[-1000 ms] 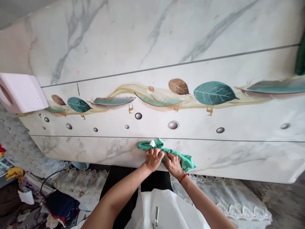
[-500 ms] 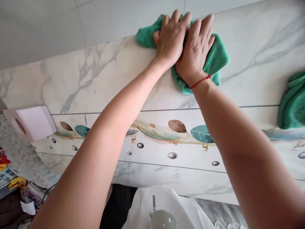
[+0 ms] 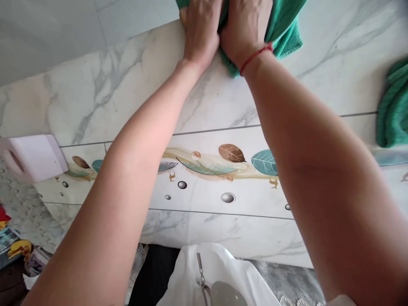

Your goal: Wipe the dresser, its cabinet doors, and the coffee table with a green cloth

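My left hand [image 3: 204, 29] and my right hand [image 3: 244, 29] press side by side on a green cloth [image 3: 288, 32] at the top edge of the view. Bunched cloth lies under both palms and spreads out to the right of my right hand. The fingertips are cut off by the frame, but both hands appear closed on the fabric. A red cord bracelet [image 3: 256, 57] circles my right wrist. Beneath the cloth is a white, grey-veined marble-look surface [image 3: 134, 89].
A second green cloth [image 3: 393, 110] lies at the right edge. On the left stands a pale pink box [image 3: 40, 157] with an oval opening. Printed leaves [image 3: 232, 153] decorate the nearer band. Mixed items, one yellow [image 3: 19, 248], are piled at the lower left.
Both hands have pushed the cloth forward and somewhat left, so it now runs past the top of the view. The surface, box and second cloth sit slightly differently in the frame.
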Demonstrator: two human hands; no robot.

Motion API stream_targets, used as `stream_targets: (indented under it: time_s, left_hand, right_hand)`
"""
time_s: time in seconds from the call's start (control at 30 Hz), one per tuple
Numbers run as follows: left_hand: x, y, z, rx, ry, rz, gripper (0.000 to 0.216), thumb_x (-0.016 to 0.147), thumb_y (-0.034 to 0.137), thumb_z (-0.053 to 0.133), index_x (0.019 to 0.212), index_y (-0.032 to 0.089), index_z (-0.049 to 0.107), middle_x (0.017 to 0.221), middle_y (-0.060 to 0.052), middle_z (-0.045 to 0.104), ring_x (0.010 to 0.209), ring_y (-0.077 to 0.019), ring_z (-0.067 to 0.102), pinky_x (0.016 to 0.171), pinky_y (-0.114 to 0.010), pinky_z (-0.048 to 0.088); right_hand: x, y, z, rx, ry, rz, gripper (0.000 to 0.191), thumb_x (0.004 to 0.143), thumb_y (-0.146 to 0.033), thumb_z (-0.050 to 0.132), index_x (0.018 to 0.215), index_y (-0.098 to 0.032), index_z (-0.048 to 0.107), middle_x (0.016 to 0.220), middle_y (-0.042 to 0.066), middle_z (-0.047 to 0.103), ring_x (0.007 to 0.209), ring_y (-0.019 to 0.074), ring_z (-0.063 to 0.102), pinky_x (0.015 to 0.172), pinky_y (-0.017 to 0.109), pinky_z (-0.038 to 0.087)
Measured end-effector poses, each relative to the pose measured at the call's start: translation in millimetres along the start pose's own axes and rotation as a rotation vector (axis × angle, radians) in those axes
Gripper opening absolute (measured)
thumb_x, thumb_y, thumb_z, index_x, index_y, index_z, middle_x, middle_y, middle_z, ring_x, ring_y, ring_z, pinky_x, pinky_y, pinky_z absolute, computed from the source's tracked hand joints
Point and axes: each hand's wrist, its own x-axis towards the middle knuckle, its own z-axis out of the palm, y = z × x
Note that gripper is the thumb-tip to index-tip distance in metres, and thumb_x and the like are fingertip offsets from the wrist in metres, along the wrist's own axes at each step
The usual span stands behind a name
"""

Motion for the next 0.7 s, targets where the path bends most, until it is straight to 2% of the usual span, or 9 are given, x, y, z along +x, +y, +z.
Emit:
stream_targets:
  time_s: [0.03,0.13,0.23,0.3,0.43,0.53,0.6,0.67,0.7]
  left_hand:
    - [-20.8,6.2,-7.4,0.042,0.028,-0.021,0.052,0.105,0.023,0.021,0.135,0.028,0.063,0.152,-0.006,0.056,0.157,-0.0343,0.036,0.123,-0.064,0.036]
    - [-97.9,21.3,-24.3,0.091,-0.133,-0.029,0.046,0.102,0.013,0.031,0.135,0.024,0.060,0.143,-0.015,0.061,0.145,-0.0337,0.047,0.122,-0.062,0.037]
    - [-174.4,30.0,-31.4,0.055,-0.268,0.021,0.038,0.100,0.017,0.038,0.127,0.019,0.065,0.131,-0.020,0.066,0.133,-0.0371,0.055,0.118,-0.058,0.038]
    - [-223.4,33.3,-31.6,0.055,-0.334,0.087,0.038,0.099,0.015,0.037,0.123,0.013,0.067,0.124,-0.023,0.068,0.126,-0.0379,0.060,0.114,-0.056,0.040]
    - [-346.6,40.3,-29.4,0.065,-0.535,0.185,0.035,0.099,0.016,0.042,0.118,0.010,0.070,0.115,-0.023,0.071,0.116,-0.0360,0.064,0.105,-0.050,0.045]
    - [-462.5,50.6,-30.8,-0.009,-0.713,0.113,0.022,0.099,0.025,0.056,0.111,0.018,0.073,0.111,-0.015,0.073,0.109,-0.0311,0.065,0.097,-0.044,0.049]
    - [-526.4,57.9,-32.5,-0.036,-0.772,0.009,0.014,0.097,0.018,0.059,0.097,0.024,0.073,0.100,-0.007,0.073,0.097,-0.0254,0.066,0.085,-0.038,0.050]
    - [-556.8,59.2,-33.0,-0.020,-0.777,-0.101,0.020,0.095,0.010,0.058,0.087,0.025,0.070,0.091,-0.005,0.070,0.088,-0.0235,0.065,0.076,-0.036,0.048]
    - [-555.6,55.4,-32.6,-0.001,-0.764,-0.156,0.023,0.095,0.008,0.055,0.086,0.024,0.070,0.090,-0.006,0.069,0.087,-0.0242,0.064,0.075,-0.037,0.047]
  right_hand:
    - [-18.6,-4.7,2.5,-0.109,0.042,0.008,0.053,0.109,-0.024,0.032,0.156,-0.007,0.047,0.160,0.016,0.041,0.157,0.0376,0.032,0.121,0.054,0.036]
    - [-79.0,-11.6,20.3,-0.277,0.049,0.017,0.046,0.105,-0.020,0.045,0.146,-0.003,0.051,0.153,0.025,0.046,0.137,0.0364,0.048,0.112,0.052,0.045]
    - [-142.7,-8.3,47.2,-0.273,0.039,-0.005,0.026,0.100,-0.013,0.047,0.122,-0.009,0.060,0.131,0.019,0.055,0.118,0.0277,0.052,0.098,0.041,0.049]
    - [-191.1,-5.1,64.5,-0.290,0.037,-0.048,0.021,0.097,-0.011,0.046,0.112,-0.012,0.062,0.120,0.016,0.056,0.110,0.0253,0.051,0.090,0.036,0.047]
    - [-318.7,-13.0,95.2,-0.332,-0.086,-0.140,0.022,0.093,-0.013,0.050,0.106,-0.016,0.068,0.103,0.014,0.060,0.098,0.0255,0.053,0.077,0.032,0.043]
    - [-428.1,-31.5,117.3,-0.318,-0.217,-0.215,0.026,0.093,-0.010,0.051,0.104,-0.020,0.072,0.095,0.011,0.064,0.087,0.0219,0.055,0.073,0.031,0.041]
    - [-481.8,-43.8,129.7,-0.288,-0.278,-0.274,0.029,0.091,-0.007,0.052,0.101,-0.024,0.073,0.092,0.008,0.066,0.080,0.0194,0.054,0.071,0.030,0.040]
    - [-499.5,-53.6,139.9,-0.269,-0.322,-0.311,0.029,0.089,-0.005,0.054,0.098,-0.025,0.074,0.090,0.006,0.067,0.076,0.0182,0.053,0.069,0.030,0.039]
    - [-491.6,-58.0,144.5,-0.268,-0.339,-0.314,0.029,0.089,-0.006,0.055,0.098,-0.025,0.074,0.090,0.006,0.067,0.077,0.0183,0.053,0.069,0.031,0.039]
